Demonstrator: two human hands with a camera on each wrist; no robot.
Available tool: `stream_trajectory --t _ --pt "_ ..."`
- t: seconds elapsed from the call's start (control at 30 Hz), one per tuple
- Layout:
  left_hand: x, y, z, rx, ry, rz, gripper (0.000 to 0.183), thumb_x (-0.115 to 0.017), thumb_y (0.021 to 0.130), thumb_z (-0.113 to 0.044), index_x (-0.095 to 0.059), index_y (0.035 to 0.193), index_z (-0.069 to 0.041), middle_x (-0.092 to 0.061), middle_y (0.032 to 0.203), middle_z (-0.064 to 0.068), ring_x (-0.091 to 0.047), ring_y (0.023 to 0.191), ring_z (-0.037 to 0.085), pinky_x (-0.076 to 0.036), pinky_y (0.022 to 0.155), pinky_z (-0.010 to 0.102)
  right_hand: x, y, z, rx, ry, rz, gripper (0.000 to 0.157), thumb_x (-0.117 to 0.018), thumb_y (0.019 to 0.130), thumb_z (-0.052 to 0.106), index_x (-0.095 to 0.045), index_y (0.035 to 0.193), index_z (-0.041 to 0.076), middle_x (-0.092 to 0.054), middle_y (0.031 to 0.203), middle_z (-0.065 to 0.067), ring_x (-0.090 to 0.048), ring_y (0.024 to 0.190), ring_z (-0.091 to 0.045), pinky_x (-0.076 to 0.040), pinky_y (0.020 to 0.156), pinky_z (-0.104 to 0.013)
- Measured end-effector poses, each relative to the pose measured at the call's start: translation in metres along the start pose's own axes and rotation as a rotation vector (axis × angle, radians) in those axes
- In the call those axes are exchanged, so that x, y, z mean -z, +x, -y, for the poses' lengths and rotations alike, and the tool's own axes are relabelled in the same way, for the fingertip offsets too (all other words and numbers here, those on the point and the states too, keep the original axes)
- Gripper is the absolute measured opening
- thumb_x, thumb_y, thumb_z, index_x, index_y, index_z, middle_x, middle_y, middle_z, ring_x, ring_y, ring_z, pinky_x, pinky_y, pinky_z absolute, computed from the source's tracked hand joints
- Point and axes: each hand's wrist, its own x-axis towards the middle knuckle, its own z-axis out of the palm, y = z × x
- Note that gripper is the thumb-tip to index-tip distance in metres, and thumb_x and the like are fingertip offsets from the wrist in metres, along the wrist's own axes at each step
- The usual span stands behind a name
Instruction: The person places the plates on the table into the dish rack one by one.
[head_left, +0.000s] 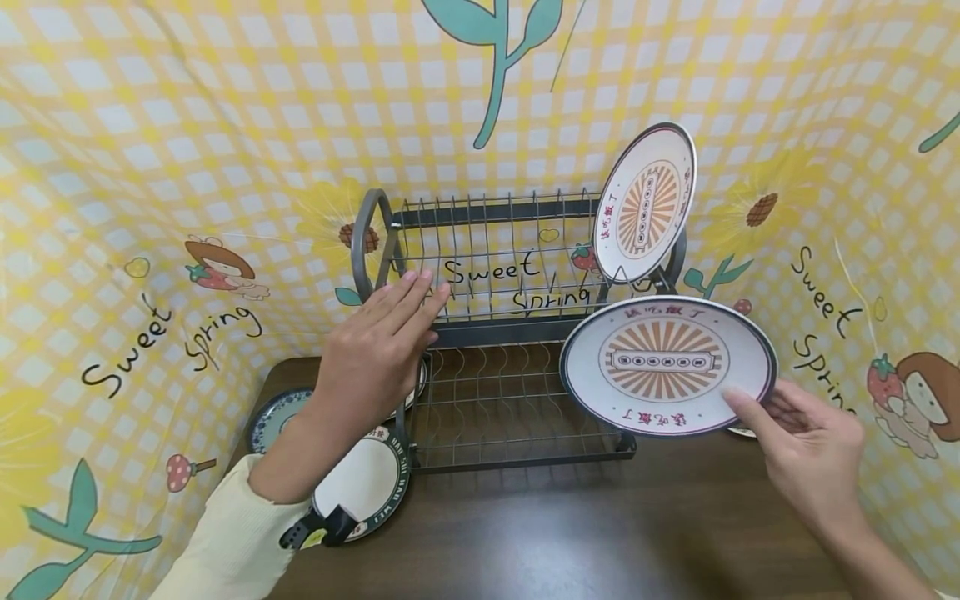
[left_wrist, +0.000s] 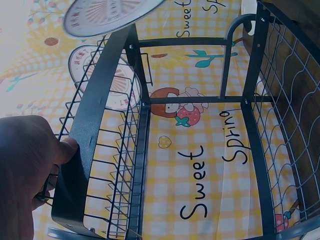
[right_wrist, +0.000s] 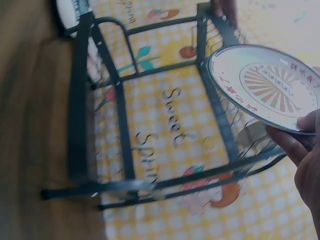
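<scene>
At lower right of the head view, the right hand (head_left: 813, 454) pinches the near plate (head_left: 667, 367) by its right rim, thumb on the printed face and fingers beneath, parted by little more than the rim. The plate, right of centre, is tilted with its face towards the viewer, in front of the rack (head_left: 525, 461). For sound handling here, the pinch should stay firm at the edge, and the plate is probably best turned on edge, in line with the wires, before being lowered between them; a flat approach could catch the wires or knock its neighbour. At left of centre, the left hand (head_left: 375, 354) grips the upper tier near its left end, thumb on the front rail (head_left: 510, 332) and fingers reaching over the wires; steady pressure there should limit rocking. Farther off, at upper right, a matching upright plate (head_left: 647, 204) stands in the upper tier; its lean offers a useful guide to angle, and a gap beside it would help prevent chipping.
</scene>
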Motion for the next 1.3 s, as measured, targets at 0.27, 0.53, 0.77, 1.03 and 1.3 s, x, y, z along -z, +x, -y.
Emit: stream_trajectory --t 0.27,0.53,0.77,1.03,1.3 --pt "0.0 0.0 0.0 -0.002 0.008 0.006 0.046 -0.063 0.091 -0.015 -0.055 0.136 -0.012 -0.057 0.135 0.011 -0.052 0.129 0.027 -0.046 0.107 0.042 -0.024 0.018 0.039 0.123 0.401 -0.133 0.023 -0.063 0.067 -0.029 -0.059 0.09 -0.031 -0.074 0.082 -0.014 -0.072 0.067 -0.013 -0.058 0.06 -0.017" --pt "-0.001 0.0 0.001 -0.007 0.007 -0.012 0.046 -0.064 0.091 -0.016 -0.056 0.136 -0.011 -0.057 0.135 0.011 -0.054 0.127 0.027 -0.047 0.105 0.042 -0.044 0.044 0.059 0.202 0.506 -0.311 0.022 -0.065 0.068 -0.027 -0.056 0.086 -0.035 -0.071 0.079 -0.026 -0.067 0.058 -0.018 -0.057 0.055 -0.018" --pt "-0.002 -0.002 0.002 0.003 -0.01 -0.015 0.049 -0.067 0.089 -0.016 -0.055 0.136 -0.012 -0.057 0.136 0.011 -0.054 0.127 0.026 -0.047 0.105 0.043 -0.055 0.062 0.067 0.198 0.322 -0.437 0.015 -0.07 0.071 -0.016 -0.063 0.078 -0.027 -0.06 0.055 -0.01 -0.04 0.042 -0.008 -0.033 0.04 -0.011" --pt "-0.001 -0.001 0.002 0.002 -0.013 -0.014 0.048 -0.067 0.089 -0.015 -0.056 0.136 -0.012 -0.057 0.135 0.011 -0.054 0.127 0.026 -0.047 0.105 0.043 -0.078 0.081 0.081 0.26 0.099 -0.532 0.015 -0.067 0.076 -0.005 -0.066 0.067 -0.017 -0.044 0.049 0.003 -0.032 0.047 -0.004 -0.022 0.046 -0.011" --pt "0.001 0.0 0.001 -0.005 -0.014 -0.016 0.047 -0.067 0.089 -0.016 -0.057 0.135 -0.011 -0.058 0.134 0.012 -0.055 0.125 0.027 -0.048 0.103 0.044 -0.096 0.096 0.082 0.317 -0.085 -0.527 0.016 -0.064 0.081 0.001 -0.069 0.067 -0.007 -0.047 0.05 -0.007 -0.036 0.052 -0.005 -0.028 0.051 -0.012"
